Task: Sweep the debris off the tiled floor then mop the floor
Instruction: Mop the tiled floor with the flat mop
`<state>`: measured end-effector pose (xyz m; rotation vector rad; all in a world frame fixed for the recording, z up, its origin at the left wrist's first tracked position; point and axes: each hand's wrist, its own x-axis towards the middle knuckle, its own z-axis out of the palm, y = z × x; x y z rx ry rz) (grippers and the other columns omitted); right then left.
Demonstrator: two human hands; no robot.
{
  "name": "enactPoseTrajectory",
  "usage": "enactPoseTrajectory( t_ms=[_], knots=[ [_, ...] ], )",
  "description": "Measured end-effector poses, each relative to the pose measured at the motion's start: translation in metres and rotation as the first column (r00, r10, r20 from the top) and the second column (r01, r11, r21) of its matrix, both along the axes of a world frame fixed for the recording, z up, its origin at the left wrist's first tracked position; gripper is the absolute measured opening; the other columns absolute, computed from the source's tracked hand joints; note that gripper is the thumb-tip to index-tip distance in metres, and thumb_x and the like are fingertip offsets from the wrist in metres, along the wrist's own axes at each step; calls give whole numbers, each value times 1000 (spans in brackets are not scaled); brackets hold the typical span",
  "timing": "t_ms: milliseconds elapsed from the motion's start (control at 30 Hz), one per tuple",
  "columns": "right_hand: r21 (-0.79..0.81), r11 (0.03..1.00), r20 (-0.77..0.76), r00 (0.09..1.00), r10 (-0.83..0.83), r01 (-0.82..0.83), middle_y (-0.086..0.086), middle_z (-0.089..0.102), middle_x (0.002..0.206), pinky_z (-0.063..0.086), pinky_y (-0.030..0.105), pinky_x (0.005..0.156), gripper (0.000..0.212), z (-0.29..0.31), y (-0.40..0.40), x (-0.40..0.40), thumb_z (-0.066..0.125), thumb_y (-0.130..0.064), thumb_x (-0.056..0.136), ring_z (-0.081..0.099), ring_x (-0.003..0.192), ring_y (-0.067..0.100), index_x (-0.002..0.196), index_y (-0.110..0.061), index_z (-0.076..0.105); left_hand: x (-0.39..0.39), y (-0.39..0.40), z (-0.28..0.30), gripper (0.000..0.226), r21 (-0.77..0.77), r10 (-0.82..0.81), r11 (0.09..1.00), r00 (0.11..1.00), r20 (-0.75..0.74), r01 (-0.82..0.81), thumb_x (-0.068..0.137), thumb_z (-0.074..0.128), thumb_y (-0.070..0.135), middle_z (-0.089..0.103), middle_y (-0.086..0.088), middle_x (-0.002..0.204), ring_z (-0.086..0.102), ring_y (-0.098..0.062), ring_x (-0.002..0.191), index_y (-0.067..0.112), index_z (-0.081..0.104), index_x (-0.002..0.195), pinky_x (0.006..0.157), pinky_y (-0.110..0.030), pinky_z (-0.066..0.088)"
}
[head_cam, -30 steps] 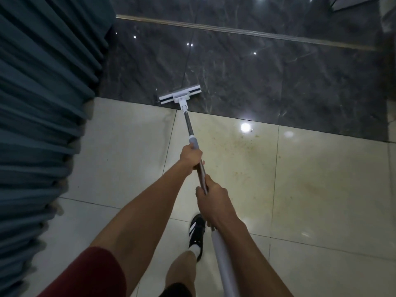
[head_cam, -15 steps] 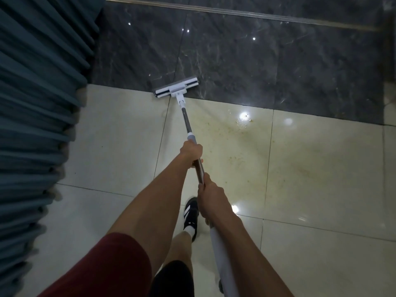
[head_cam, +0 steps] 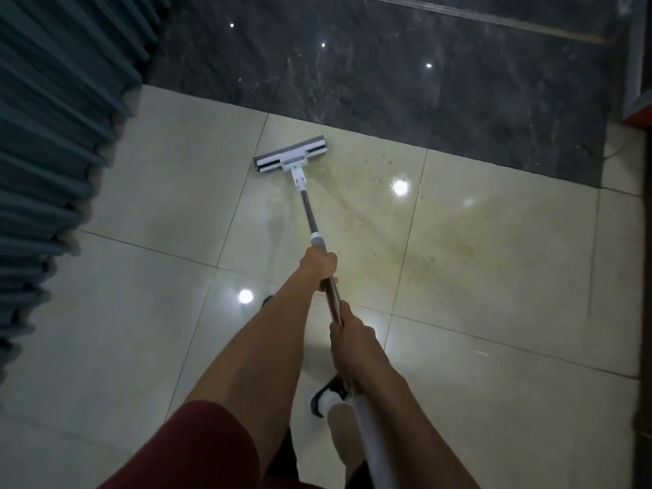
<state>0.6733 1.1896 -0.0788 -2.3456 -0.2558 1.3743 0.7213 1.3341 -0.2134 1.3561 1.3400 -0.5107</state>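
A flat white mop head [head_cam: 290,156] lies on a cream floor tile [head_cam: 176,178], just short of the dark marble strip [head_cam: 388,75]. Its metal handle [head_cam: 308,213] runs back toward me. My left hand [head_cam: 319,264] is closed around the handle below a white collar. My right hand [head_cam: 351,338] grips the handle lower down, close to my body, where the handle turns white. Yellowish stains and small specks [head_cam: 388,220] spread over the cream tile to the right of the mop head.
A teal pleated curtain [head_cam: 53,135] hangs along the left side, its hem at the floor. My shoe [head_cam: 330,395] stands on the tile under the handle. A wall or door frame edge [head_cam: 635,65] rises at the far right. Ceiling lights glare on the wet tiles.
The mop head has come back off the dark marble strip onto the cream tile, toward me. Both hands keep the same grip on the handle.
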Motion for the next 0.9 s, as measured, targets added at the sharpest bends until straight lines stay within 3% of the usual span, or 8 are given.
enactPoseTrajectory(
  t_ms=[133, 267, 400, 467, 600, 767, 900],
  knots=[
    [8, 999, 16, 999, 41, -41, 10, 64, 114, 31, 18, 49, 44, 2, -44, -38, 35, -25, 105, 53, 71, 14, 149, -20, 29, -37, -42, 7, 34, -8, -7, 1000, 1000, 1, 7, 102, 47, 16, 61, -21, 116, 69, -31, 80, 5, 43, 134, 82, -53, 62],
    [9, 1000, -2, 1000, 23, -23, 12, 64, 112, 45, 26, 59, 44, 4, -80, -84, 36, -25, 105, 58, 81, 21, 148, -19, 29, -81, -78, 9, 30, -37, 6, 999, 1000, -29, -7, 103, 48, 17, 61, -17, 109, 67, -27, 75, 3, 48, 129, 83, -49, 62],
    [22, 1000, -13, 1000, -3, 3, 0, 51, 88, 42, 29, 68, 48, 5, -117, -141, 36, -23, 106, 53, 80, 19, 152, -17, 26, -134, -117, 9, 28, -63, -2, 998, 1000, -16, 1, 104, 48, 16, 59, -15, 106, 66, -26, 76, 3, 47, 129, 79, -46, 62],
    [4, 1000, -44, 999, -11, 11, 4, 55, 93, 44, 31, 68, 51, 6, -136, -175, 36, -22, 106, 56, 81, 22, 154, -18, 21, -166, -140, 9, 29, -69, -18, 997, 1000, -11, 18, 103, 48, 17, 60, -17, 109, 67, -27, 76, 3, 47, 129, 75, -45, 62],
    [-26, 998, -58, 996, -65, 64, 14, 65, 116, 53, 34, 84, 51, 6, -182, -243, 37, -23, 106, 65, 99, 26, 154, -19, 22, -231, -186, 11, 29, -74, -35, 997, 999, -24, 34, 102, 50, 15, 61, -18, 107, 69, -29, 76, 2, 48, 128, 80, -49, 62],
    [-1, 995, -45, 994, -97, 97, 11, 66, 117, 45, 27, 72, 47, 10, -240, -305, 37, -24, 105, 61, 85, 22, 152, -22, 27, -290, -243, 17, 26, -66, -90, 994, 996, -22, 88, 103, 50, 14, 61, -17, 97, 70, -31, 77, 1, 48, 126, 80, -50, 63],
    [26, 992, -59, 991, -119, 121, 11, 66, 114, 47, 28, 73, 45, 12, -286, -348, 38, -24, 105, 61, 86, 22, 149, -23, 31, -333, -289, 19, 27, -64, -93, 994, 995, -46, 90, 103, 51, 14, 61, -17, 98, 72, -31, 81, 2, 47, 127, 79, -49, 63]
  ],
)
